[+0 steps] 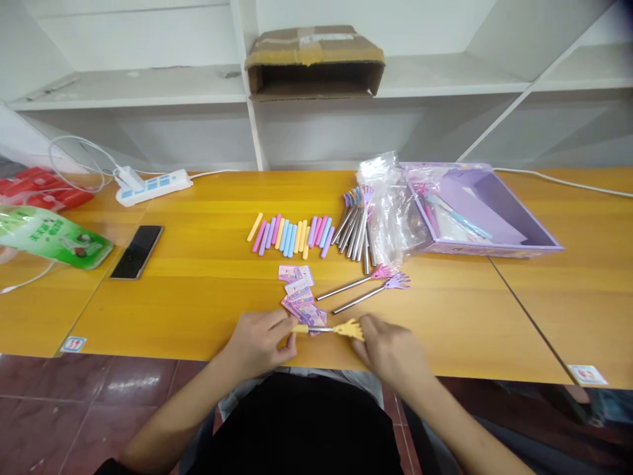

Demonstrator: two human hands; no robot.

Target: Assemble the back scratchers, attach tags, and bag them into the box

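Between my two hands lies a back scratcher (320,329) with a yellow handle, a short metal rod and a yellow hand-shaped head. My left hand (263,340) pinches its handle end. Fingers of my right hand (388,344) are closed on the tip of the yellow head. Just beyond, small printed cards (299,300) lie in a loose pile. Two metal rods with hand-shaped heads rest to the right, one pink (380,272) and one purple (397,282). Further back are a row of coloured handle tubes (291,236) and a heap of metal scratcher rods (353,231).
Clear plastic bags (393,218) lie against a purple box (499,247) holding wrapped scratchers. On the left are a phone (137,252), a green package (54,234), a red package (44,188) and a power strip (154,187). A cardboard box (316,49) sits on the shelf.
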